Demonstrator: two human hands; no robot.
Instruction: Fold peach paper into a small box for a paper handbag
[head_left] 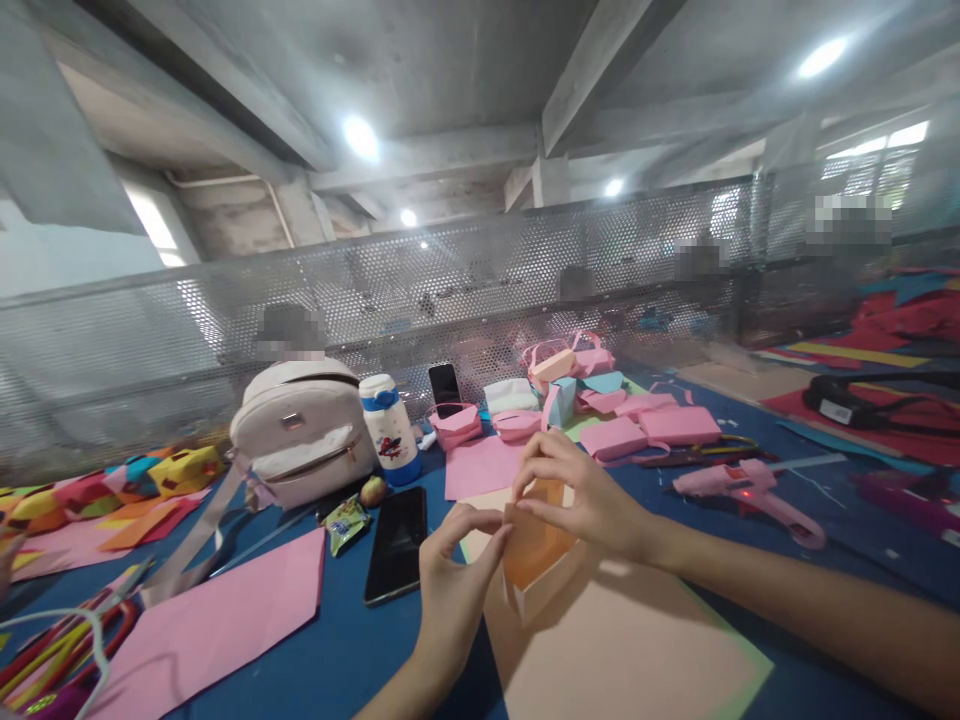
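Observation:
A small peach paper box (541,545), its inside glowing orange, stands over a peach sheet (622,640). My left hand (461,575) pinches the box's left wall near the far corner between thumb and fingers. From the right, my right hand (574,495) grips the far edge of the same box, fingers curled over it. Both sets of fingertips are close together at that corner. A green sheet (739,668) shows under the peach one. To the right lies a pink glue gun (750,490) with a red light lit.
A black phone (396,545), a snack packet (346,525), a bottle (390,430) and a pale backpack (304,430) stand left. Pink paper (247,610) and scissors (112,610) lie nearer. Several pink paper bags (682,425) sit behind, before a perforated metal screen (450,290).

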